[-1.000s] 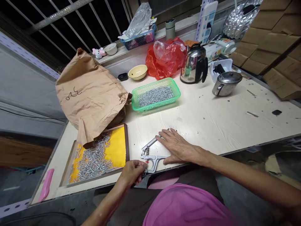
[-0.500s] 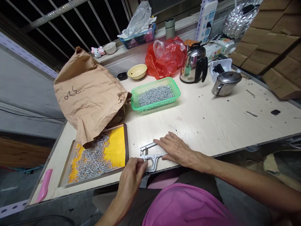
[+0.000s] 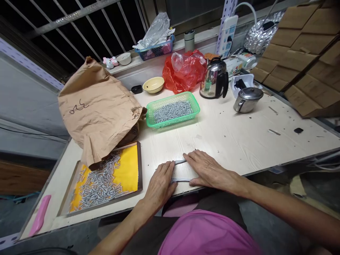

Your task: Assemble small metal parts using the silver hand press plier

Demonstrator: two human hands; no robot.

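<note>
Silver spring pliers (image 3: 180, 180) lie at the front edge of the table, their two handles apart. My left hand (image 3: 160, 180) is closed over the head end, hiding the jaws and the spring. The right end of the handles is held by my right hand (image 3: 208, 170), thumb on the near handle and fingers on the far one. To the left, a shallow tray (image 3: 140, 166) with a yellow lining holds many small metal pins (image 3: 101, 186). A green basket (image 3: 172, 125) beyond my hands contains more such small metal pieces.
A large brown paper bag (image 3: 98, 109) leans over the tray. A pink-handled object (image 3: 40, 215) lies at the left edge. Farther back are a yellow bowl (image 3: 153, 85), a red plastic bag (image 3: 183, 74), a kettle (image 3: 212, 79) and a lidded metal pot (image 3: 248, 100). Stacked cardboard (image 3: 300, 56) stands right.
My left hand has moved from pinching at the jaws to covering the pliers' head. My right hand has shifted slightly right along the handles. The camera view has also shifted a little.
</note>
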